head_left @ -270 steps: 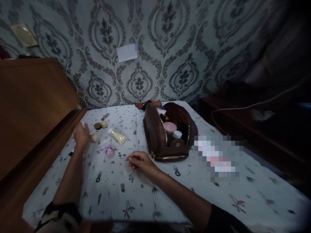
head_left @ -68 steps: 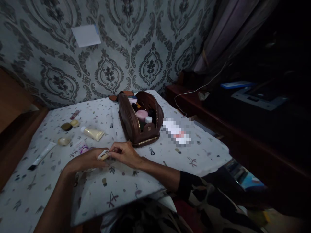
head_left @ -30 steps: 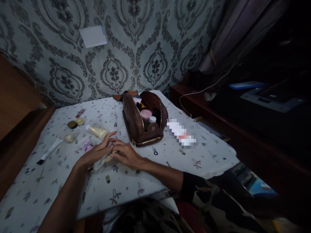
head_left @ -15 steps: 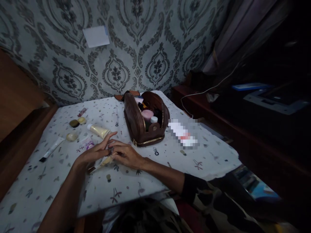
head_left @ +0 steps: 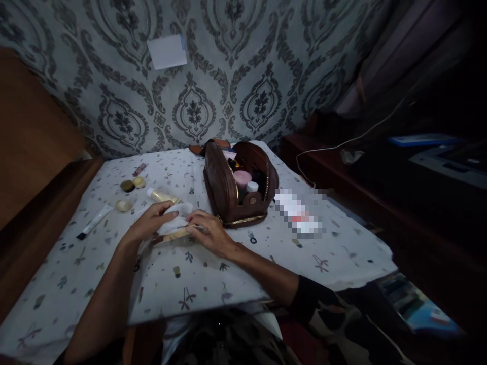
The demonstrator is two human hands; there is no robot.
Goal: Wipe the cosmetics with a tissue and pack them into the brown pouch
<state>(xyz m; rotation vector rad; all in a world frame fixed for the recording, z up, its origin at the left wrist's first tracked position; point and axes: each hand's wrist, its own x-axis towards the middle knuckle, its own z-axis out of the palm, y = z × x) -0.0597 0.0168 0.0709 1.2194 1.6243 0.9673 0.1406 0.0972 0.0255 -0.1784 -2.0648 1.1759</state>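
Note:
My left hand (head_left: 150,222) is closed on a thin white wipe or pad (head_left: 181,211), thumb across its near side. Close by, my right hand (head_left: 212,234) has its fingers bent round the right end of a slim cream tube (head_left: 177,235) with a brown end pointing left. The right fingertips also come near the wipe's edge; whether they touch it I cannot tell. Behind the wipe lies a pale yellow tube (head_left: 163,195) with a white cap. A brown makeup bag (head_left: 220,190) stands unzipped beyond my right hand, with a pink jar (head_left: 242,178) and a white-capped container (head_left: 252,187) inside.
On the patterned white tablecloth (head_left: 201,299), to the left, are a white tube with black cap (head_left: 93,223), a small open jar (head_left: 124,205), a dark round lid (head_left: 127,186), a yellow pot (head_left: 139,182) and a small pinkish tube (head_left: 139,169). A blurred-out item (head_left: 299,213) lies right.
The white wipe now shows in my left hand, whose fingers were stretched over the right hand before. My hands have come apart, and the cream tube sits higher. The view has shifted left.

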